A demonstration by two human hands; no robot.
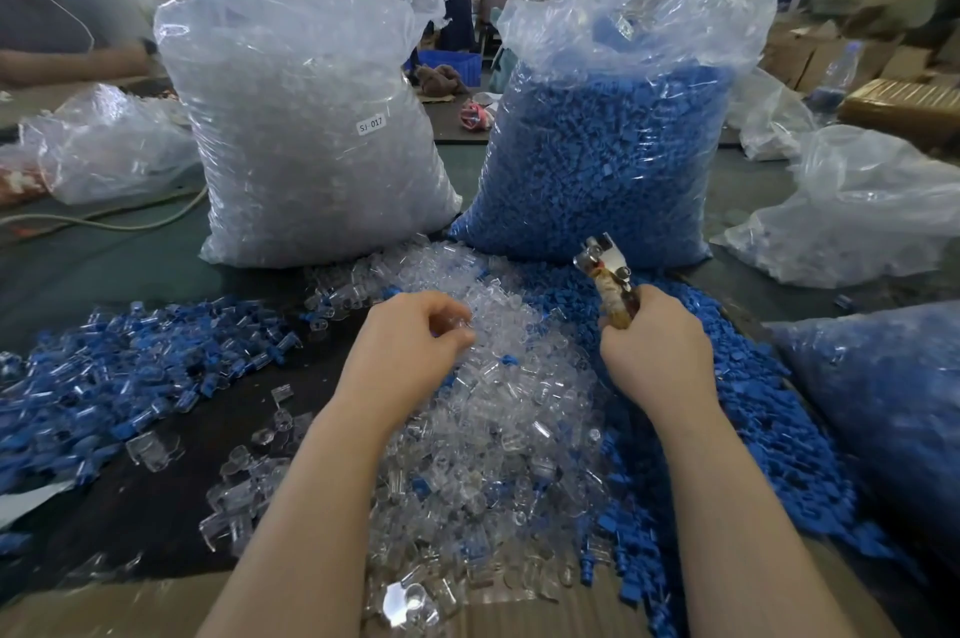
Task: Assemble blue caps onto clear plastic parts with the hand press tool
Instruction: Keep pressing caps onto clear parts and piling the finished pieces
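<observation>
While I look down over both forearms, I see at the far left a heap of assembled pieces (130, 356), clear bodies with blue caps on them, spread across the dark table (156, 507). A few loose clear parts lie just beside it toward me. Behind the heap stands a tall bag of clear parts (306, 117) with a small white label on its front.

My left hand (410, 341) sits over the pile of loose clear plastic parts (498, 429) in the middle, fingers curled in and pinching a clear piece at the tips; I cannot tell exactly how it sits in the grip. A few stray blue caps are mixed into that clear pile.

To the right, my right hand (654, 351) is wrapped round the handles of the hand press tool (610, 284), whose metal head points up and away from me; whether anything sits in its head I cannot tell. Under and beyond that hand spreads the pile of loose blue caps (753, 419). Behind it stands a tall bag of blue caps (613, 143), and another bag of blue pieces (893, 419) lies at the far right edge.
</observation>
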